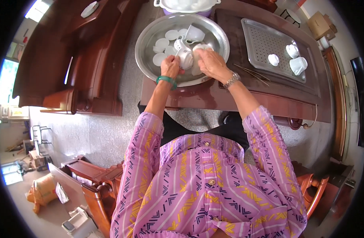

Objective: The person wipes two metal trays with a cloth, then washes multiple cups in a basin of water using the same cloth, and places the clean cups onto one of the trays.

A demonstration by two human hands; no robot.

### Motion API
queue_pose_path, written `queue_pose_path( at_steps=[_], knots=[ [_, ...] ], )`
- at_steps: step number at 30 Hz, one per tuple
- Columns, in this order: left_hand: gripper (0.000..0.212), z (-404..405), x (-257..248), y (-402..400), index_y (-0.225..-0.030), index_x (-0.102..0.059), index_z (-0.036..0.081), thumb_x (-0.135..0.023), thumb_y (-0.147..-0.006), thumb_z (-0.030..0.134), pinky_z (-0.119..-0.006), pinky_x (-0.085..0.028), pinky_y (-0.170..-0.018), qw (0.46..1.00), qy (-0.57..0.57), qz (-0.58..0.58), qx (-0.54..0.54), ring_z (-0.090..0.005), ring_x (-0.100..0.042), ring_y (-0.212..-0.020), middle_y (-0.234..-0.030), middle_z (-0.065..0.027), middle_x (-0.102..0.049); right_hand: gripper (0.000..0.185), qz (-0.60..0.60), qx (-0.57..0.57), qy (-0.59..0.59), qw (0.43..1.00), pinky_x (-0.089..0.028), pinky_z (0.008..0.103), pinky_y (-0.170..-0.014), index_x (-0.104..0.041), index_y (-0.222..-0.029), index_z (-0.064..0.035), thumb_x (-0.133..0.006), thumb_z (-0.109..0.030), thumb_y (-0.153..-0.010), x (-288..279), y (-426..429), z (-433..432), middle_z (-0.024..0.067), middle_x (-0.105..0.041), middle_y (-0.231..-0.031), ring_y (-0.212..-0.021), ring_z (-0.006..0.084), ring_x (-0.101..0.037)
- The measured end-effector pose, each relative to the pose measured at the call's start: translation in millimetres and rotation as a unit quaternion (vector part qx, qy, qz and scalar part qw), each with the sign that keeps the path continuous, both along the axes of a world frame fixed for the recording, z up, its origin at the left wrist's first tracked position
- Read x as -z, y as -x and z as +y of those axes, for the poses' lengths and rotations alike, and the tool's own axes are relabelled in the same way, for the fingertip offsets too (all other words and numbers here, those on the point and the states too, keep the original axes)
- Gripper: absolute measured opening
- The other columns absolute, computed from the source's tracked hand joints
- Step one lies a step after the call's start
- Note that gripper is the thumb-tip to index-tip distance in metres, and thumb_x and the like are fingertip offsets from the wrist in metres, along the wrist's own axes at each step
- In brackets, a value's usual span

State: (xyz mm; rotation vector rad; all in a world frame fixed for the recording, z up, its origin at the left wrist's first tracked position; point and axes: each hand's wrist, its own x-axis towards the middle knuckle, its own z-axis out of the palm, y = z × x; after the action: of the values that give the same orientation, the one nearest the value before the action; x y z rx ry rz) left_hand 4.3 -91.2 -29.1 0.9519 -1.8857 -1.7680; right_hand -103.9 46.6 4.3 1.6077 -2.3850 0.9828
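Note:
In front of me a wide metal basin holds water and white porcelain pieces. My left hand grips a white cup tilted over the basin. Right beside that cup, my right hand holds a pale cloth, partly hidden by the fingers. Another white cup with dark markings is just beyond the held one. A larger white cup leans at the far side of the basin. Several small white saucers lie on the left of the basin floor.
A perforated metal tray on the dark wooden table carries several white cups. Metal tongs lie near the tray's front. A white, purple-based tub stands behind the basin. At left is a wooden bench.

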Motion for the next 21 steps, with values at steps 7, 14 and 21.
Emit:
queue_pose_path(
  at_steps=[7, 14, 21],
  knots=[
    [0.032, -2.5, -7.7, -10.5, -0.102, -0.051, -0.004, -0.049, -0.087, 0.024, -0.029, -0.054, -0.055, 0.984, -0.158, 0.074, -0.033, -0.0234, -0.061, -0.062, -0.093, -0.0153, -0.056, 0.028, -0.028, 0.044, -0.244, 0.968, -0.048, 0.0422, -0.071, -0.050, -0.097, -0.0052, -0.057, -0.022, -0.075, 25.6, 1.3, -17.7, 0.0158, -0.059, -0.088, -0.085, 0.0313, -0.060],
    [0.023, -0.7, -2.7, -6.3, -0.089, -0.053, -0.001, -0.050, -0.088, 0.022, -0.027, -0.054, -0.059, 0.986, -0.153, 0.067, 0.007, -0.0194, -0.060, -0.066, -0.084, -0.0098, -0.056, 0.018, -0.085, 0.139, -0.169, 0.972, -0.049, 0.0412, -0.063, -0.063, -0.074, -0.0028, -0.049, -0.013, -0.070, 37.7, 29.9, -22.1, 0.0172, -0.063, -0.073, -0.070, 0.0321, -0.063],
    [0.019, -7.6, 9.3, -8.8, -0.089, -0.055, 0.000, -0.051, -0.087, 0.018, -0.027, -0.052, -0.056, 0.995, -0.091, 0.034, 0.017, -0.0170, -0.060, -0.062, -0.077, -0.0075, -0.058, 0.014, -0.376, 0.001, 0.073, 0.924, -0.045, 0.0328, -0.050, -0.061, -0.072, 0.0000, -0.052, -0.009, -0.067, -47.4, 17.7, -27.6, 0.0138, -0.058, -0.055, -0.047, 0.0223, -0.057]
  ],
)
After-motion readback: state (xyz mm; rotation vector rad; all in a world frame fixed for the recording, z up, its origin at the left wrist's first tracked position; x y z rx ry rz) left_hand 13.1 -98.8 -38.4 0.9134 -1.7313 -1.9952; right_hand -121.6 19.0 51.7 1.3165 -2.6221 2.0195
